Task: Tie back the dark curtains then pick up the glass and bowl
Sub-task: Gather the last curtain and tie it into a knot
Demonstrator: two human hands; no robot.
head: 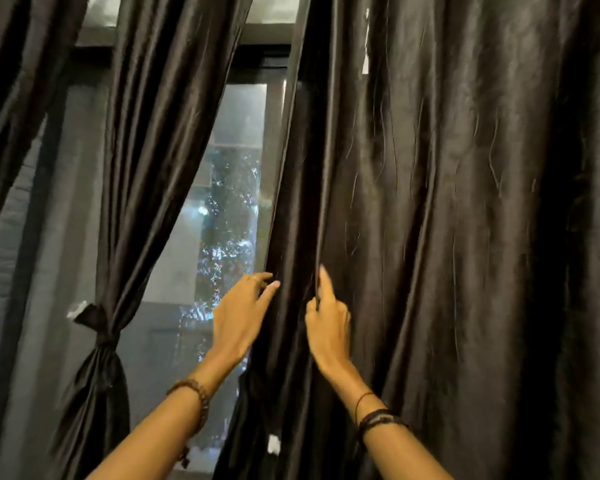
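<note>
Our right hand [326, 323] pinches a vertical fold of the loose dark curtain [447, 220], thumb pointing up along the fold and the other fingers curled into the cloth, so their tips are hidden from us. Our left hand [241, 315], at nine o'clock from the right and near it, is half open: its fingers are bent loosely and its fingertips [274, 284] touch the same curtain's inner edge, holding nothing that we can see. We count two hands, a beaded bracelet [196, 393] on the left wrist and dark cords [378, 419] on the right.

We count three curtain panels. The loose one, dark brown and glossy with long creases, fills the view from twelve to five o'clock and is cut off at the top, right and bottom. At eight o'clock hangs the tied curtain [132, 185], cinched by a knotted tie-back [96, 322]. A third panel [11, 98] at ten o'clock is cut off by the frame. Between the curtains the window [229, 220] shows blurred, glittering lights we cannot make out.
</note>
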